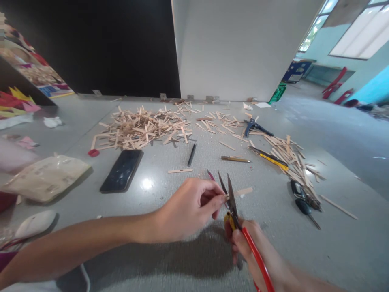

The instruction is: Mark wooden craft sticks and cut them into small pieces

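Observation:
My left hand [194,205] is closed in a pinch on a small pale bit of wood stick [227,196], held against the scissor blades. My right hand [258,243] is wrapped round a pair of red-handled scissors [256,249], low on the blades near the pivot. The blades point away from me and stand slightly apart. Something yellow [230,220] shows by the right fingers; its kind is unclear. Just beyond the blades lies a flat wooden stick [244,191], and a thin purple pointed tool [210,175] is partly hidden behind my left hand.
A heap of wooden sticks [142,127] covers the back left. Around it lie a phone [122,170], black pen [191,154], craft knife [235,159], yellow cutter [273,160], dark pliers [249,126] and keys [300,198]. A plastic packet [50,176] and white mouse [36,224] sit left.

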Demonstrator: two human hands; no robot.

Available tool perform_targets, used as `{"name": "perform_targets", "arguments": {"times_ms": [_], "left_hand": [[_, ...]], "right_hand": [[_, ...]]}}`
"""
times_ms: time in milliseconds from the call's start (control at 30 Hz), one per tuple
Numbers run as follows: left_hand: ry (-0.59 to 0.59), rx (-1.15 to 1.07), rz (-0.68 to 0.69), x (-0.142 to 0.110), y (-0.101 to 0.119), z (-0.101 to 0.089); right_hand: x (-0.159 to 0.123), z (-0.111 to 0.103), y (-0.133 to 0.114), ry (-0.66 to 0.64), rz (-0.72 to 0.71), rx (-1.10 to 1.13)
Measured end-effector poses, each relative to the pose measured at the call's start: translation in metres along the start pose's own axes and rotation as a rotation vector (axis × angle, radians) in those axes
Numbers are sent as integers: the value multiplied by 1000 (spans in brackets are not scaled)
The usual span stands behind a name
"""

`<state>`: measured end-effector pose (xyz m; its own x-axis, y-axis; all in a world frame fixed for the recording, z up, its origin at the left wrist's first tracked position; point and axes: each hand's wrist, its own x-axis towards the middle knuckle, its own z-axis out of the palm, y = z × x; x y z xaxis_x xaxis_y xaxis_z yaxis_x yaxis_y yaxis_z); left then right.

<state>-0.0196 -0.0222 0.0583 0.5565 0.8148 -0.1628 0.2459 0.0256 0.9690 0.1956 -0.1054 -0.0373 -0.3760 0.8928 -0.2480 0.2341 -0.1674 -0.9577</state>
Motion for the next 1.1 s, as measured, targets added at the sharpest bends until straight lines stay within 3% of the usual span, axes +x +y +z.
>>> {"name": "perform_targets", "arguments": {"times_ms": [100,267,400,533,600,767,1100], "left_hand": [[8,10,-2,0,0,-1],[23,19,19,2,4,-5],[16,48,31,2,7,-6],[15,68,75,1,5,-5],[57,84,108,0,5,-4],[329,69,231,-5,11,-13],[294,43,215,-9,21,-25]], "right_hand": [[2,0,-3,-25,17,-3],[4,2,0,0,-81,23],[-1,4,11,97,-120,38],[-4,1,-3,99,-130,6],[-3,-2,-16,75,-122,-12],[2,-5,-38,27,-113,-114],[6,-6,-38,74,-106,-147]]}}
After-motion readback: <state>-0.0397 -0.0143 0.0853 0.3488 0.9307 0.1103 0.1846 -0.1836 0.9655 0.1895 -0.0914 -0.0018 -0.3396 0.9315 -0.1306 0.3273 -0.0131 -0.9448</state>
